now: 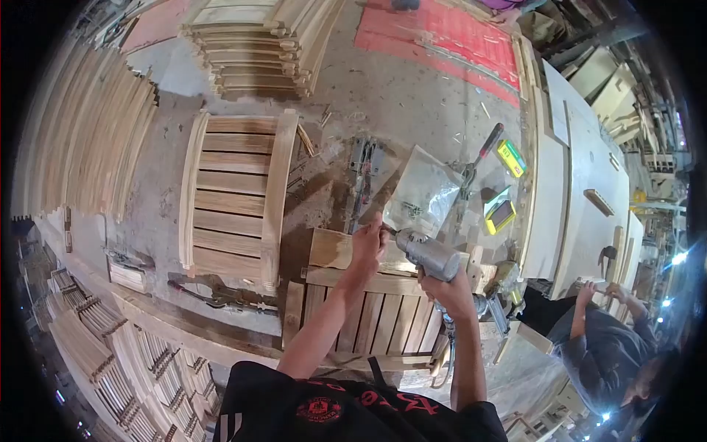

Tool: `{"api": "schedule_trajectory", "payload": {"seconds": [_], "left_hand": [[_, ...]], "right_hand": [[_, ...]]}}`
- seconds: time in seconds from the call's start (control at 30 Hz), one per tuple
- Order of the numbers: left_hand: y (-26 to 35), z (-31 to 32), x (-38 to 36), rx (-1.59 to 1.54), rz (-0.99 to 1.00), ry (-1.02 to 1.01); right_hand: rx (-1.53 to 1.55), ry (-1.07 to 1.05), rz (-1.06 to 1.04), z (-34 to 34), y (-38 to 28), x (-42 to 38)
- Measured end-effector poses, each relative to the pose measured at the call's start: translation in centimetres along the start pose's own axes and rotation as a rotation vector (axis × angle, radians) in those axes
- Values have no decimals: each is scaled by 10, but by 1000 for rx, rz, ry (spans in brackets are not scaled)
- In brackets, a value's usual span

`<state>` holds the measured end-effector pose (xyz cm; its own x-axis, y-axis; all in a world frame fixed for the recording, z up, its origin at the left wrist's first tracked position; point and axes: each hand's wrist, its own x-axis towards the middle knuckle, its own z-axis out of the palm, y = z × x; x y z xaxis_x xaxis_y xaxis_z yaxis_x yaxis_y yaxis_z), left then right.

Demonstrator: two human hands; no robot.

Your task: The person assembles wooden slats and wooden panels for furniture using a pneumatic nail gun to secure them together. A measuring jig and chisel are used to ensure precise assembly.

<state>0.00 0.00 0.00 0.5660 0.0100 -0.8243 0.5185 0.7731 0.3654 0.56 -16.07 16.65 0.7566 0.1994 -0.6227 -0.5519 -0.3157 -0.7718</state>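
My right hand is wrapped round the grip of a silver air drill, which lies roughly level and points left. My left hand is closed right at the drill's tip; whatever its fingers pinch is too small to make out. Below both hands lies a slatted wooden panel, its top rail close under my left hand. Just beyond, a clear plastic bag holds small dark metal pieces that look like screws.
A second slatted panel lies to the left. Long wood strips and stacked frame pieces stand behind it. A bar clamp and a yellow-green box lie at right. Another person works at far right.
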Motion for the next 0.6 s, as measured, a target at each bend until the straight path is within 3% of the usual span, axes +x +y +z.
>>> {"api": "schedule_trajectory", "payload": {"seconds": [0.17, 0.37, 0.6], "left_hand": [[-11, 4, 22, -167, 56, -22], [6, 8, 20, -188, -105, -84], [11, 21, 72, -434, -92, -295]], "right_hand": [[-13, 13, -34, -2, 10, 14], [-119, 18, -73, -2, 13, 23], [-251, 153, -112, 2, 2, 58]]}}
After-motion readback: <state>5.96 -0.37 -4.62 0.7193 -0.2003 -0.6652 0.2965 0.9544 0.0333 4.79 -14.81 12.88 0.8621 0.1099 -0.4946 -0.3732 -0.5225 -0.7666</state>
